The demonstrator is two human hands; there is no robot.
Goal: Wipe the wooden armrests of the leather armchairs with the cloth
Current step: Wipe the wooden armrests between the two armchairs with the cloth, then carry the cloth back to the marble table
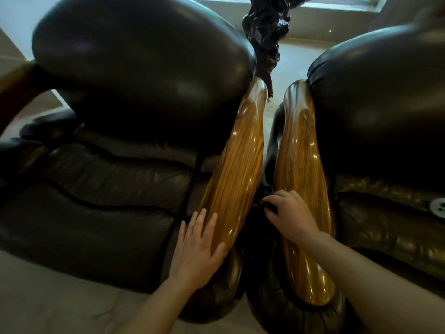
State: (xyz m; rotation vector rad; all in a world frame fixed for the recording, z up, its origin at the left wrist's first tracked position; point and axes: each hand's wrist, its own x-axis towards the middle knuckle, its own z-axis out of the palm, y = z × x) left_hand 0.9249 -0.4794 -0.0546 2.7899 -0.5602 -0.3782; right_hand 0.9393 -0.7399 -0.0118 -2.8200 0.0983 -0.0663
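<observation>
Two dark leather armchairs stand side by side, their glossy wooden armrests almost touching in the middle. My left hand (199,247) lies flat with fingers apart on the near end of the left armrest (238,160). My right hand (291,213) rests on the inner side of the right armrest (298,150), its fingers closed on a dark cloth (268,205) that hangs into the narrow gap between the chairs. Most of the cloth is hidden in the shadow of the gap.
The left armchair's seat (96,201) and backrest (144,68) fill the left side; the right armchair's backrest (385,97) fills the right. A dark carved object (267,34) stands behind the gap. A white round item (439,206) lies on the right seat. Pale floor (48,297) lies in front.
</observation>
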